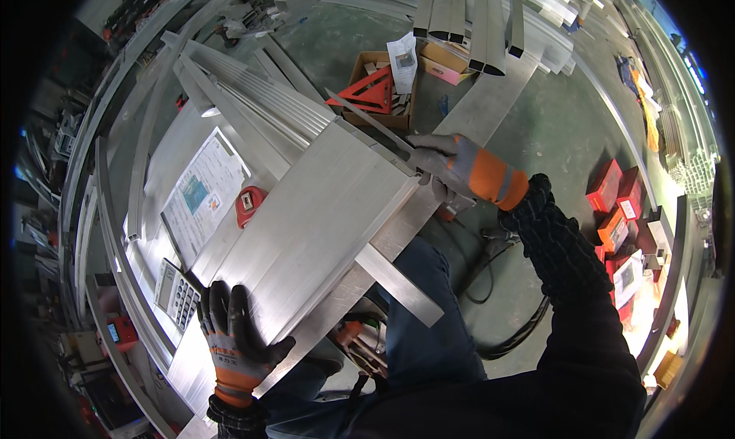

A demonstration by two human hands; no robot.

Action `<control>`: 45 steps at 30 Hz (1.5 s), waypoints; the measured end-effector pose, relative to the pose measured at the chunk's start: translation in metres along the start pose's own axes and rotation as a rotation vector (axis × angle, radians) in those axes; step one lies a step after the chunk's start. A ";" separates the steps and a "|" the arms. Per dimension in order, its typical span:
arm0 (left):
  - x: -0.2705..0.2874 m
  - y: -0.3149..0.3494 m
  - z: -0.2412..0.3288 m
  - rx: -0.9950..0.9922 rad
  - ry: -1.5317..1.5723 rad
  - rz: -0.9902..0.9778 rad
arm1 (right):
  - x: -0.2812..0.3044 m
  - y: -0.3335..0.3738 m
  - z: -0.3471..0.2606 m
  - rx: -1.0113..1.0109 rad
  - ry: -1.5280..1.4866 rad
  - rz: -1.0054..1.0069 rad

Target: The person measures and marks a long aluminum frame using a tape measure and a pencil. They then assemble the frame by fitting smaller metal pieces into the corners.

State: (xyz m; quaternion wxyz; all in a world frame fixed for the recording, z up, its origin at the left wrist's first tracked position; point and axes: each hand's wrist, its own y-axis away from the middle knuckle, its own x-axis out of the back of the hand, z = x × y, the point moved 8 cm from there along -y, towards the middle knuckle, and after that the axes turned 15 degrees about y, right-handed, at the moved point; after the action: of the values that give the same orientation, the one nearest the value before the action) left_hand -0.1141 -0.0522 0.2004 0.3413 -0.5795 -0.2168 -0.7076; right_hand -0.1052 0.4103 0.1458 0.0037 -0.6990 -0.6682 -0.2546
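Observation:
A wide, silvery aluminium profile [306,217] lies across the work surface in front of me. My left hand [239,338], in a grey and orange glove, rests on its near left end with the fingers spread. At the far right end, my right hand [459,167] is closed around a long, thin metal file [371,122]. The file's blade points away to the left along the profile's end edge; its handle is hidden in the glove. Whether the blade touches the edge, I cannot tell.
Beside the profile lie a red tape measure [249,205], a printed drawing [203,198] and a calculator [177,295]. A cardboard box [398,121] holds a red set square [369,94]. Tubes [486,29] stick out at the far side; red boxes [605,186] stand right. A short bar [402,286] juts toward my leg.

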 end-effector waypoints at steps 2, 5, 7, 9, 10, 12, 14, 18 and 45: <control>0.000 0.001 0.000 -0.010 0.002 0.007 | -0.004 0.002 0.001 -0.037 0.006 -0.006; -0.001 0.002 -0.001 -0.011 0.001 0.008 | -0.012 0.000 0.008 -0.019 -0.008 -0.009; -0.002 0.002 -0.002 -0.008 0.005 0.005 | -0.015 0.000 0.011 -0.001 -0.032 -0.008; -0.001 0.001 -0.001 -0.008 0.002 0.005 | -0.016 0.002 0.010 -0.001 -0.066 -0.012; -0.001 0.000 -0.001 -0.009 0.001 0.004 | -0.016 0.003 0.010 -0.034 -0.093 -0.013; 0.000 0.001 0.000 0.002 -0.002 0.001 | -0.018 0.004 0.012 -0.102 -0.148 -0.015; 0.000 0.001 0.000 0.002 0.002 0.004 | -0.020 0.005 0.013 -0.099 -0.206 -0.001; 0.001 0.000 0.002 -0.015 0.013 0.015 | -0.020 0.005 0.019 -0.096 -0.302 -0.021; 0.000 0.000 0.004 -0.039 -0.002 0.039 | -0.012 0.004 0.008 0.217 0.205 -0.001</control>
State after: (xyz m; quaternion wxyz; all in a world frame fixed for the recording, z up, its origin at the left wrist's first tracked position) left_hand -0.1115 -0.0499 0.2013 0.3433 -0.5910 -0.1920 -0.7043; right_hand -0.0986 0.4010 0.1362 0.1474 -0.6645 -0.6884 -0.2507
